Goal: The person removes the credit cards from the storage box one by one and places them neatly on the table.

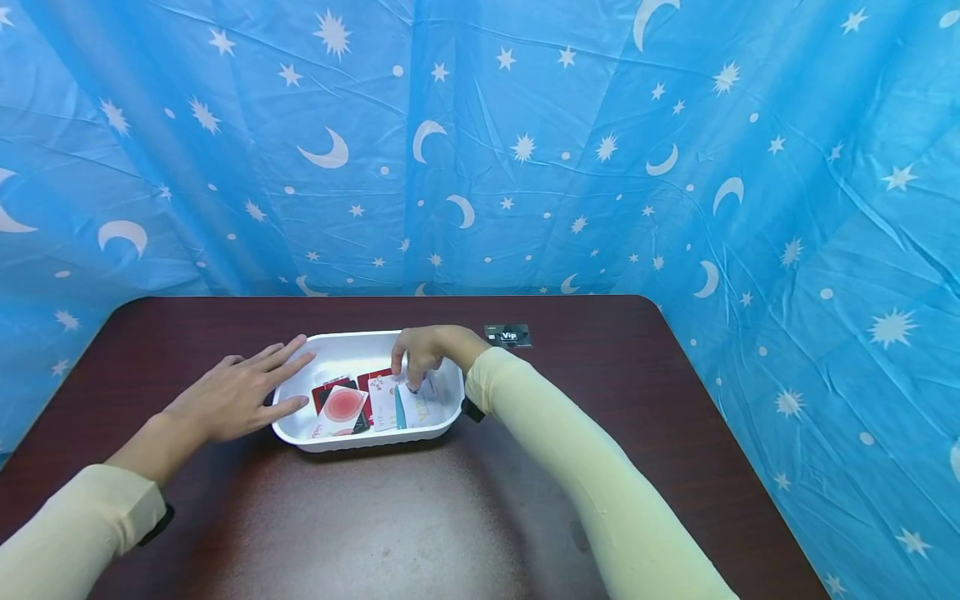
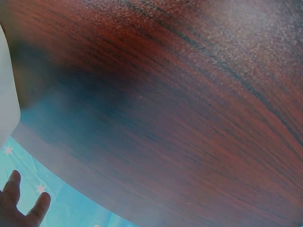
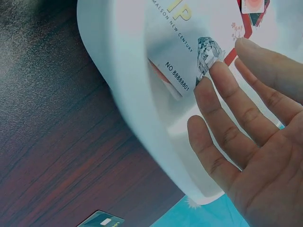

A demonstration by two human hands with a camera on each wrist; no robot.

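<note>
While your right hand (image 1: 435,345) reaches into the white tray (image 1: 367,444) on the dark table (image 1: 360,517), the head view shows your left hand (image 1: 228,397) at the tray's left end, fingers straight, spread and holding nothing. The white card (image 1: 425,411) with gold lettering lies in the tray's right part, beneath your right fingertips. A black card (image 1: 508,336) lies on the table, just beyond the tray's far right corner. The governing relation, as judged here: the white card extends from your right fingertips toward the near side, its long axis running roughly near to far, your right hand clearly the nearer.

In the left wrist view, you see two parted fingertips and the tray's outer wall; contact with the rim cannot be told.

In the right wrist view, your fingers are gently bent and spaced, the thumb apart, at the card's far end, marked by a printed diamond (image 3: 207,51); no grip shows, and touch cannot be told.
</note>
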